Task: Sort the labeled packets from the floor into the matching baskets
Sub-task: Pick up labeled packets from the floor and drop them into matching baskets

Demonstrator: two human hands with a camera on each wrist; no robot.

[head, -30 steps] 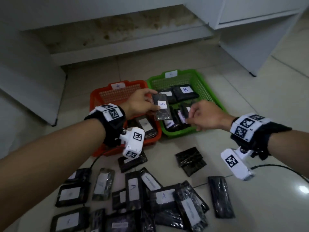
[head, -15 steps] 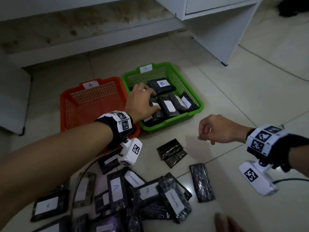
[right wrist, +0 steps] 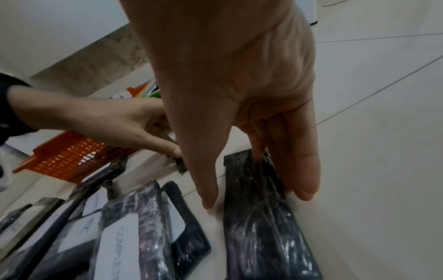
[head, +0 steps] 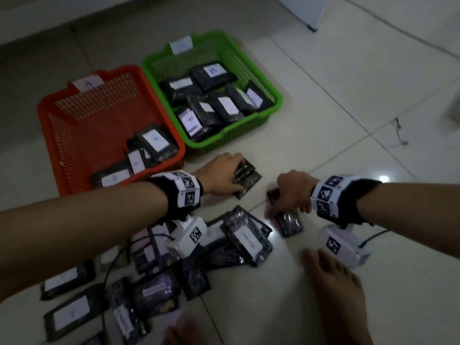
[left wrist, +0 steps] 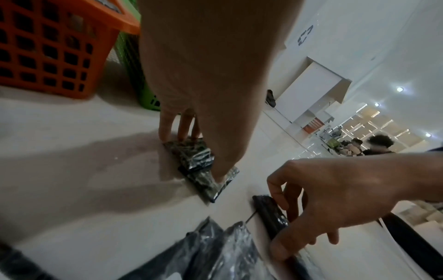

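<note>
The orange basket [head: 49, 115] tagged A and the green basket [head: 275, 100] both hold several black packets with white labels. On the floor just in front of them, my left hand [head: 236, 175] pinches two overlapping black packets [head: 251, 179], label side hidden. In the left wrist view the fingers [left wrist: 179, 136] sit on their far edge and the thumb presses the near one. To the right, my right hand [head: 286, 207] grips another black packet [head: 290, 224] lying on the tiles. The right wrist view shows this packet [right wrist: 258, 227] between thumb and fingers.
A heap of labelled packets [head: 249, 241] covers the floor at the lower left, some marked A. A bare foot [head: 336, 285] rests at the lower right and a cable [head: 373, 239] trails from the right wrist. A white cabinet [head: 308, 11] stands at the far right.
My left hand left the green basket and came down onto the two floor packets. My right hand dropped from the air onto the single packet. The view tilted downward.
</note>
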